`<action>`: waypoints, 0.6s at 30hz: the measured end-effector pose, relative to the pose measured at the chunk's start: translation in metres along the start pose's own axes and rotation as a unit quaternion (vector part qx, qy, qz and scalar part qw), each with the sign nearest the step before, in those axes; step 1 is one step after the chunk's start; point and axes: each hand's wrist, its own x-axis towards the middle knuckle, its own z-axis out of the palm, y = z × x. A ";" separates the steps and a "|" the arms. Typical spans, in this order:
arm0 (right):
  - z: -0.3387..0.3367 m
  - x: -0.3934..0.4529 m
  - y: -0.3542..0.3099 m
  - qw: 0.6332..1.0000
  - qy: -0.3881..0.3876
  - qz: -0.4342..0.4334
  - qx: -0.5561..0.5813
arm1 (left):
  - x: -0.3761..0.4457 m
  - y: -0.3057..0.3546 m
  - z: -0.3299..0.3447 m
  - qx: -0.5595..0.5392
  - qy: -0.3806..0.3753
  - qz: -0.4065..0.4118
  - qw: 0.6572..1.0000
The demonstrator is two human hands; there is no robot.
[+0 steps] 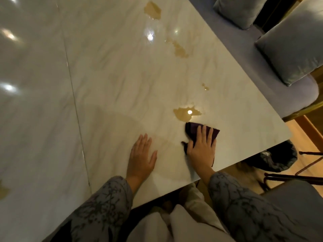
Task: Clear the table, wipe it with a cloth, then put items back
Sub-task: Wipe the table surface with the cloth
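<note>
A glossy white marble table [122, 81] fills most of the view. My right hand [201, 149] presses flat on a dark purple cloth [192, 131] near the table's front right corner. Just beyond the cloth lies a brownish puddle [183, 114]. My left hand [142, 156] rests flat on the bare tabletop to the left of the cloth, fingers spread and holding nothing. More brownish spills sit farther back: a small drop [204, 86], a streak [180, 49] and a large patch [152, 9].
Grey upholstered chairs [293, 42] stand along the table's right side. A dark bin with a bag [274, 158] sits on the wooden floor below the right corner. A seam [73, 95] runs down the tabletop. Another stain [2, 190] shows at the left edge.
</note>
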 end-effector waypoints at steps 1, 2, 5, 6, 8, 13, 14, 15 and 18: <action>0.000 0.007 -0.005 0.999 0.012 0.037 0.031 | 0.000 -0.001 0.000 0.001 0.000 -0.001 1.000; -0.001 0.015 -0.009 0.995 0.027 0.073 0.060 | 0.000 -0.001 0.000 0.002 -0.003 -0.002 1.000; -0.004 0.046 -0.015 0.969 0.097 0.150 0.171 | -0.001 -0.002 0.000 0.007 -0.003 0.007 1.000; -0.006 0.058 -0.015 0.953 0.120 0.174 0.219 | 0.000 -0.001 0.000 0.009 -0.003 0.007 1.000; -0.010 0.084 -0.019 0.923 0.147 0.208 0.289 | 0.000 0.000 0.001 0.017 0.002 0.005 1.000; -0.008 0.132 -0.050 0.929 0.103 0.159 0.318 | 0.002 -0.001 0.002 0.018 0.006 0.010 1.000; -0.005 0.134 -0.059 0.936 0.081 0.127 0.319 | 0.001 -0.002 0.002 0.014 0.005 0.008 1.000; -0.003 0.133 -0.068 0.944 0.058 0.087 0.312 | 0.001 -0.001 0.002 0.012 0.005 0.006 1.000; 0.003 0.120 -0.089 0.970 -0.012 -0.089 0.228 | 0.001 0.000 0.001 0.017 0.005 0.005 1.000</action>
